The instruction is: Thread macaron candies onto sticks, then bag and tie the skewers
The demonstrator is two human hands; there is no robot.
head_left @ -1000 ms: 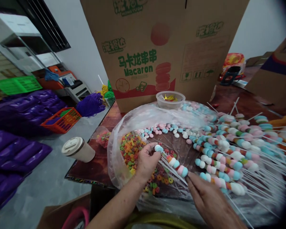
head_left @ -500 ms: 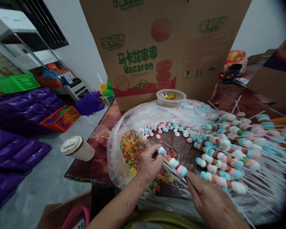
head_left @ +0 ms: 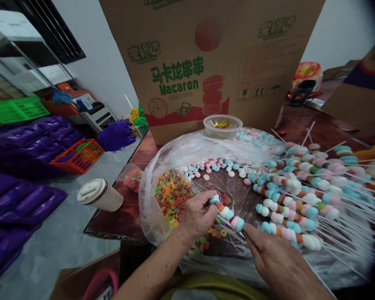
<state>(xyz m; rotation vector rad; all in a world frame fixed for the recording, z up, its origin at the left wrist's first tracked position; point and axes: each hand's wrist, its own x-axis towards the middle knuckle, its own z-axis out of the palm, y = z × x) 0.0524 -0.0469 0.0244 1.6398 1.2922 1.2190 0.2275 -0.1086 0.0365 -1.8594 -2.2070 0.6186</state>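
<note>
Olive-yellow garment [head_left: 215, 288], bare forearms [head_left: 156, 271]

My left hand [head_left: 195, 214] is palm down with its back toward me. The thumb and forefinger are pinched together at their tips, and the other fingers [head_left: 203, 196] curl loosely. My bare left forearm rises from the bottom edge, slanting up to the right, with the wrist nearly straight. My right hand [head_left: 275, 260] lies lower and to the right, back up. Its fingers are drawn into a tight pinch that points up and left toward the left hand. The two hands are near each other but apart.
</note>
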